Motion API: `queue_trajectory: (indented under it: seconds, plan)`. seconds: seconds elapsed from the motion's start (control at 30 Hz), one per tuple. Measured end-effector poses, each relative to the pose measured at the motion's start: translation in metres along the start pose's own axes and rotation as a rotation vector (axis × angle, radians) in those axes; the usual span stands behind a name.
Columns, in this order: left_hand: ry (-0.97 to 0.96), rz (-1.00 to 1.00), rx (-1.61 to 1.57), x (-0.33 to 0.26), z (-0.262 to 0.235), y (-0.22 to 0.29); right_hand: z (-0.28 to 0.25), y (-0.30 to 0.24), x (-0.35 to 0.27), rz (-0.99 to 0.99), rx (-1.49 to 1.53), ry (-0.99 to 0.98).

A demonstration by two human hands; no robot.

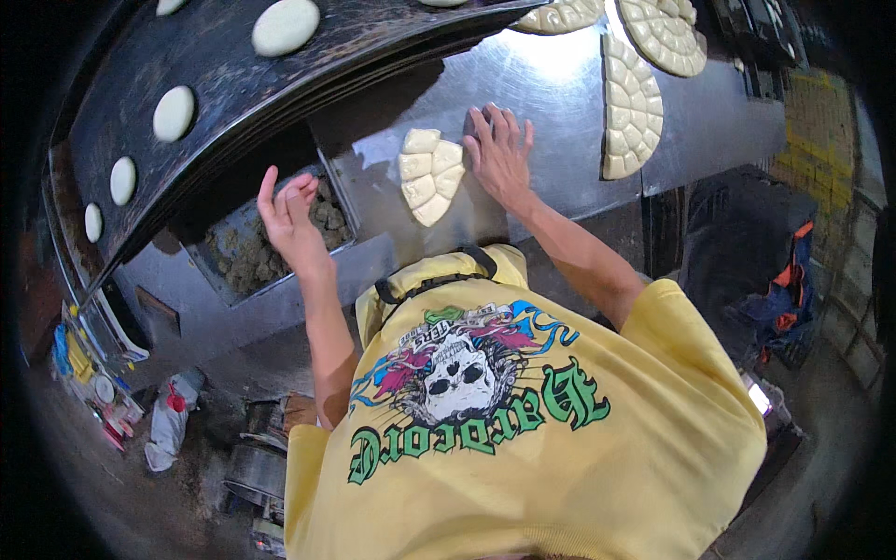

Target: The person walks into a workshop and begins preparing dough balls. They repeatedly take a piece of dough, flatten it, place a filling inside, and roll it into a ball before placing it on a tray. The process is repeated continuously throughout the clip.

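Note:
My right hand [499, 154] lies flat on the steel table [551, 103], fingers spread, right beside a small scored wedge of pale dough [430, 175]. My left hand [291, 219] hovers over a sunken bin of brownish filling lumps [245, 254], fingers loosely curled with the thumb and fingertips close together; it holds nothing I can make out. My yellow printed shirt fills the lower part of the view.
A dark curved tray [233, 84] carries several round dough pieces [286, 25]. Larger scored dough slabs [632, 107] lie at the table's far right. Bags and bottles [173, 415] sit on the floor at left, a dark bundle [784, 289] at right.

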State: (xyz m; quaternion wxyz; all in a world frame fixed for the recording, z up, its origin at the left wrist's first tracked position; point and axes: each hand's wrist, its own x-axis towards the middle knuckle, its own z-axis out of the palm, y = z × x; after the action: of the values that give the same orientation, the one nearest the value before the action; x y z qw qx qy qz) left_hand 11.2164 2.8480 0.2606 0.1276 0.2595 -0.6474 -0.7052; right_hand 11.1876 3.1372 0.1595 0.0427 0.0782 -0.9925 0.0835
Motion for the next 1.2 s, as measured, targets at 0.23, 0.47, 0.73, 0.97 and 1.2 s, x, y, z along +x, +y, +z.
queue_trajectory:
  seconds: [0.23, 0.47, 0.73, 0.97, 1.2]
  plan:
    - [-0.063, 0.059, 0.067, -0.009, 0.012, 0.002, 0.014, 0.005, 0.011, 0.069, 0.003, 0.02]
    - [-0.255, 0.096, 0.0, -0.028, 0.046, 0.02, 0.027, 0.014, 0.016, 0.058, 0.122, 0.16]
    - [-0.266, 0.077, 0.126, -0.082, -0.029, -0.007, -0.008, 0.066, -0.033, -0.041, 0.214, -0.138]
    - [-0.17, -0.021, 0.058, -0.114, -0.12, -0.042, -0.071, -0.061, -0.079, 0.014, 0.936, -0.722]
    - [0.096, -0.04, -0.06, -0.115, -0.198, -0.018, -0.219, -0.228, 0.087, -0.609, 0.933, -0.31]
